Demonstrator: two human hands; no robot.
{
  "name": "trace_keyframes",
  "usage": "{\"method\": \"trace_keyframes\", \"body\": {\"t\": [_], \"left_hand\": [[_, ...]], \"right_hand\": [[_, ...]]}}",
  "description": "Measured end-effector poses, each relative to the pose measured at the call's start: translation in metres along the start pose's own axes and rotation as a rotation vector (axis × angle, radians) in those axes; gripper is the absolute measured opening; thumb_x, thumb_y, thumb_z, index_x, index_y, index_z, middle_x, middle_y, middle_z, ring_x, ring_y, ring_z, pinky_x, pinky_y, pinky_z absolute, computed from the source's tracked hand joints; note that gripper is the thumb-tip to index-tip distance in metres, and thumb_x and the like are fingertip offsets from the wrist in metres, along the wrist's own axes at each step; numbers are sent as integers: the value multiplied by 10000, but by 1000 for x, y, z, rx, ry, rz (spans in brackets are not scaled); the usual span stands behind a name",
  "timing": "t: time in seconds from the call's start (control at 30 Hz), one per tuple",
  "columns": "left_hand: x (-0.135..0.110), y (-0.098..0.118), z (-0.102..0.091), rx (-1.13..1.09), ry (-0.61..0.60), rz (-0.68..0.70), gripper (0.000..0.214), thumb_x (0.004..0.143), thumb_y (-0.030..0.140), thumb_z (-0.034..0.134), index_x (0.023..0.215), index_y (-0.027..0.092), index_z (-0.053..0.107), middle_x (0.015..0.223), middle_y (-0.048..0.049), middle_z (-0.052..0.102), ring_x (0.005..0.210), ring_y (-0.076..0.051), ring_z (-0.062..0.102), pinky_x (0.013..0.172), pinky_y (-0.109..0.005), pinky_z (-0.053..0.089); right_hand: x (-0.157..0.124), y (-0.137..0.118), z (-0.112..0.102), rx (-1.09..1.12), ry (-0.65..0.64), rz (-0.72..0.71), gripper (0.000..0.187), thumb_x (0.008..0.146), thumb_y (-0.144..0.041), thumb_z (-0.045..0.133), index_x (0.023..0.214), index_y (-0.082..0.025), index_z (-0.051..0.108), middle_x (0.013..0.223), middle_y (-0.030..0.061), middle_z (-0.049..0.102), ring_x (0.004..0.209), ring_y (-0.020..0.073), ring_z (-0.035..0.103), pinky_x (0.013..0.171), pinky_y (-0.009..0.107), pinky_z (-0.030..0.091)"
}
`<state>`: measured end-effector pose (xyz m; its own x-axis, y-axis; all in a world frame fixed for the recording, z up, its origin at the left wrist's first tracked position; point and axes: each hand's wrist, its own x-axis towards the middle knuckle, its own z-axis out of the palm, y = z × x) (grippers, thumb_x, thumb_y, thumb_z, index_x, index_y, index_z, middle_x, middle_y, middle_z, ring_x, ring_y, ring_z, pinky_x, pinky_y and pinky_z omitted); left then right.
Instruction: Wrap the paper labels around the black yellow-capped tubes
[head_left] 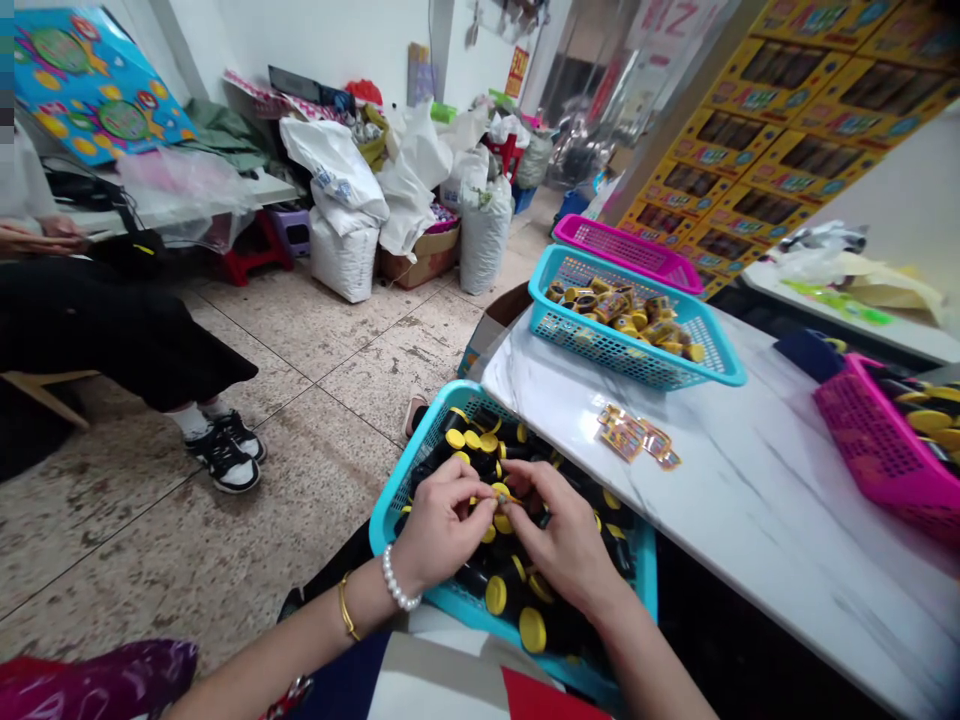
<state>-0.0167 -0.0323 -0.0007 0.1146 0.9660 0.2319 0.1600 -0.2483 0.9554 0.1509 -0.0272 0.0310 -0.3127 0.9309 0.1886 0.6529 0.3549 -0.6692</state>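
Note:
A turquoise basket point(390, 505) rests on my lap, filled with several small black bottles with yellow caps point(496, 596). Over it my left hand point(442, 525) and my right hand point(559, 540) meet, fingers pinched together round one small yellow-capped bottle point(501, 492). A pearl bracelet and a gold bangle sit on my left wrist. On the white marble table point(750, 500) to the right lie a few small yellow labels point(637, 438).
A second turquoise basket point(637, 365) of labelled bottles and a pink basket point(626, 245) stand at the table's far end; another pink basket point(877, 440) is at right. A seated person's leg and sneaker point(225, 450) are at left. Sacks and boxes fill the back.

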Motion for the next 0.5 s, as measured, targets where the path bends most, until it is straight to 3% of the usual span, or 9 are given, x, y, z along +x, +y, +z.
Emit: {"method": "trace_keyframes", "body": {"t": [0.07,0.13,0.27,0.37,0.5], "left_hand": [[-2,3,0,40,-43,41,133,844,165,584,792,159,707,850,-59,569,751,-150,562,625,-238,460],[-4,5,0,25,-47,26,113,847,184,587,879,172,695,907,-62,568,729,-140,558,581,-224,457],[-2,3,2,-46,34,-117,245,826,253,641,1064,194,634,1016,-70,581,706,-131,567,508,-198,445],[0,-3,3,-144,50,-222,286,791,277,688,1051,179,621,953,-58,627,695,-129,573,541,-197,464],[-1,-6,4,-248,116,-285,166,828,320,656,872,162,636,694,-2,605,567,-97,522,517,-179,431]], "right_hand": [[2,0,-6,-11,-138,-35,402,803,-99,559,1179,-234,604,976,43,670,880,190,612,780,303,482],[4,1,-6,20,-161,-9,360,786,-84,555,1101,-234,644,962,37,687,847,186,623,765,303,484],[7,6,3,301,91,243,72,825,-233,605,863,-188,647,758,21,664,639,154,599,599,263,477],[6,8,8,558,164,395,213,789,-373,685,781,-184,586,625,-15,608,505,129,557,489,238,455],[4,7,10,662,174,451,311,757,-444,720,756,-184,549,599,-1,627,498,130,566,479,231,467]]}}
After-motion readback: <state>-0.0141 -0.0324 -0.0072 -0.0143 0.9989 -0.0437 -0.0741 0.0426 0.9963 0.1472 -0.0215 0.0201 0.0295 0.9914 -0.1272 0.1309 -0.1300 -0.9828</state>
